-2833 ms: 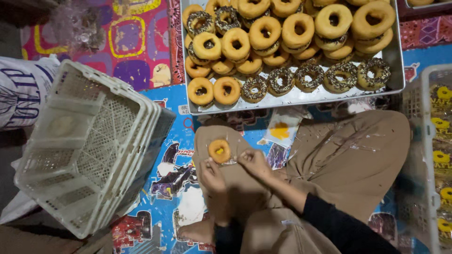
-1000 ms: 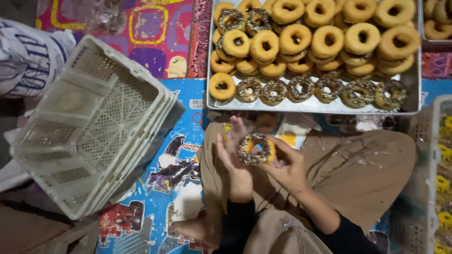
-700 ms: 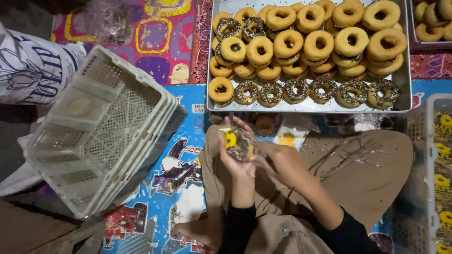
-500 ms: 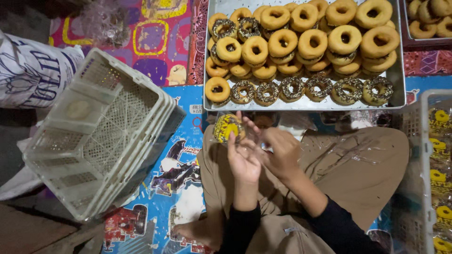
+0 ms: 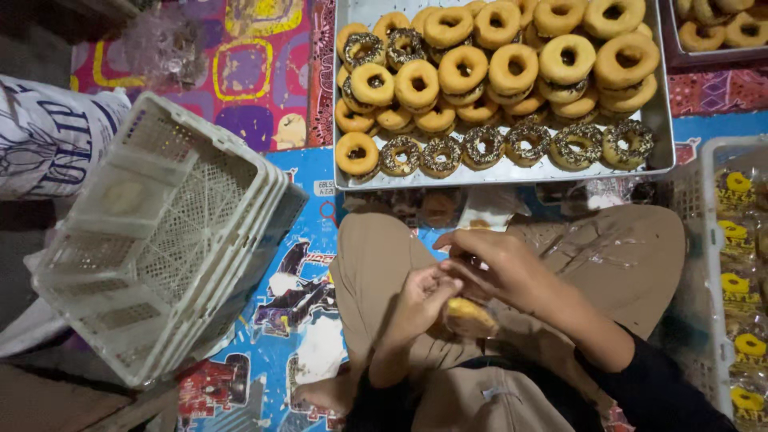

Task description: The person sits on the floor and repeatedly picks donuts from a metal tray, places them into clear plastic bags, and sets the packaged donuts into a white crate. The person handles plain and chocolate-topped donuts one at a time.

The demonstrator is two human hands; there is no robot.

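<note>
Over my lap, my left hand [image 5: 418, 298] and my right hand [image 5: 498, 264] meet on a donut in a clear wrapper [image 5: 470, 318]. Both hands pinch it, fingers curled at its top edge; the donut sits low between them, partly hidden by my fingers. I sit cross-legged in tan trousers [image 5: 624, 256]. Beyond my knees lies a metal tray [image 5: 502, 172] piled with plain golden donuts [image 5: 560, 56]; its near row holds sprinkle-topped donuts [image 5: 484, 148].
A stack of white plastic crates [image 5: 160, 240] leans at the left on a colourful printed mat [image 5: 288, 304]. At the right edge stands a crate of wrapped donuts [image 5: 740, 280]. A second donut tray [image 5: 712, 24] sits top right, a printed sack [image 5: 48, 136] far left.
The wrapped sprinkle donut was held up near the tray and turned; now both hands have come down to my lap with it. The view has shifted slightly.
</note>
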